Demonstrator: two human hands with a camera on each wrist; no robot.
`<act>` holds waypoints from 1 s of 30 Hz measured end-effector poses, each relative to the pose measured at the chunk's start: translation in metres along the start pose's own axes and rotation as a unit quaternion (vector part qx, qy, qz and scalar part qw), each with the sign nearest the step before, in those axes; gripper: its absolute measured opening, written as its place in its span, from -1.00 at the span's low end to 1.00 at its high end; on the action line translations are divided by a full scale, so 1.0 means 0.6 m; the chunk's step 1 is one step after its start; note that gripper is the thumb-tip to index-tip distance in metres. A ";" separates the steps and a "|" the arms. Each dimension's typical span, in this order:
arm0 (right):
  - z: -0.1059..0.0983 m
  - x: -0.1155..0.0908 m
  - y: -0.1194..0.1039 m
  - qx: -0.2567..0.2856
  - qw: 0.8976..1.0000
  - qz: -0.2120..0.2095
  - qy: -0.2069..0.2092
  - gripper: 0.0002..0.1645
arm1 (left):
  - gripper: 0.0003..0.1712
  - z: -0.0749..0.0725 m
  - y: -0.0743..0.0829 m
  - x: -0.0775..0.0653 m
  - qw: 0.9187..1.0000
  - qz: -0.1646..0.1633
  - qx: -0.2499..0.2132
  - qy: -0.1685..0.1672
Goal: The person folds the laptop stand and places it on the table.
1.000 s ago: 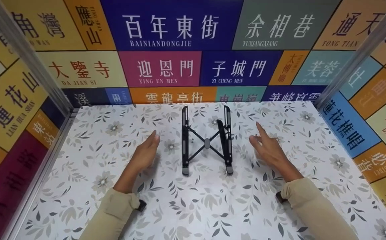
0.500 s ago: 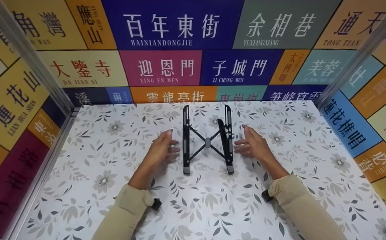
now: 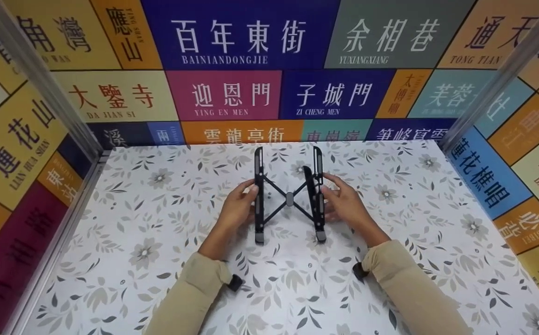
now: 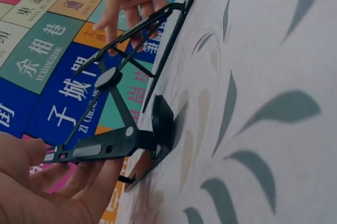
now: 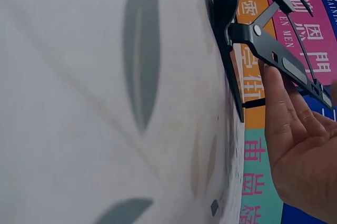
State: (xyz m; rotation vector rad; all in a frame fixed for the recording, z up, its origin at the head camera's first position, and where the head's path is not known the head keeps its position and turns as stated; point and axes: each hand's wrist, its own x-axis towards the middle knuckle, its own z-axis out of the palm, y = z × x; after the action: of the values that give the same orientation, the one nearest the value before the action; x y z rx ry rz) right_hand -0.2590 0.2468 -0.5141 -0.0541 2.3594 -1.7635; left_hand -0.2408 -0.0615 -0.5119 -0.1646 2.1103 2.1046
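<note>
Thumb and fingers of the person's left hand are closed on one side of a black folding laptop stand, and the right hand pinches the opposite side. On the left, the thumb lies along the upper face of the left rail with fingers tucked beneath it (the left wrist view shows that underside best). Over on the right, the thumb meets the right rail and the index finger reaches farther up its outer side.

Between the two hands, the stand is spread on the table, its rails well apart and joined by thin crossed struts that meet at a grey hub. One slanted black arm leans just inside the right rail, and grey tips cap the rail ends nearest the person.

White cloth-like covering with grey leaves and flowers dresses the tabletop. Both beige sleeves come in from the near edge, each with a small black device at the wrist. Beyond stands a wall of coloured place-name panels (a big navy one reads BAINIANDONGJIE, a pink one YING EN MEN), with metal posts at the corners.
</note>
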 end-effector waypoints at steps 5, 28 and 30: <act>0.005 0.003 0.003 -0.023 1.000 -0.021 -0.005 -0.23 | -0.55 0.003 -0.006 0.004 0.999 0.039 0.032 0.011; 0.012 0.016 0.010 0.005 1.000 -0.017 -0.022 -0.40 | -0.58 -0.002 -0.010 0.010 0.995 0.060 0.076 0.011; 0.012 0.015 0.010 0.009 1.000 -0.014 -0.026 -0.42 | -0.58 -0.001 -0.011 0.010 0.995 0.058 0.076 0.010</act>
State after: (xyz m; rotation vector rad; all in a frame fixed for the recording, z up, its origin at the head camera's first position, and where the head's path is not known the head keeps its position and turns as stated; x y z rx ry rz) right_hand -0.2662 0.2406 -0.5231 -0.1286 2.3158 -1.7739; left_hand -0.2454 -0.0620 -0.5193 -0.0449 2.3336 1.9977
